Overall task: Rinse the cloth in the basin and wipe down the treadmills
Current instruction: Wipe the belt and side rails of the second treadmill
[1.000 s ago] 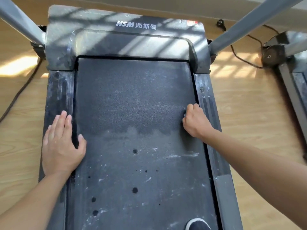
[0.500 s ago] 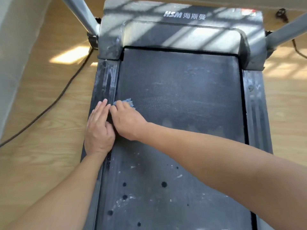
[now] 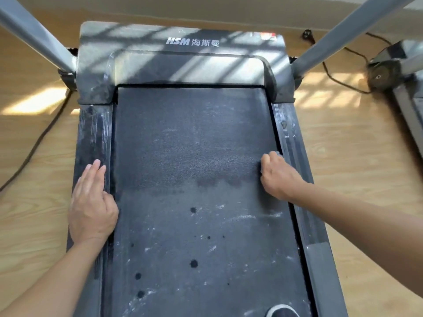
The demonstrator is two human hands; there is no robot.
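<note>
Two hands on treadmill [image 3: 194, 145]: right hand [image 3: 278, 177] fisted over barely visible cloth [image 3: 275, 153] at belt's right edge, left hand [image 3: 92, 202] flat, fingers together on left rail, dusty belt stretching leftward across from cloth.

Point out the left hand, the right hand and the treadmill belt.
left hand [image 3: 92, 207], head view, on the back of the hand, flat on the side rail.
right hand [image 3: 278, 176], head view, on the knuckles, closed at the belt's edge.
treadmill belt [image 3: 194, 145], head view, on bare belt surface.
</note>
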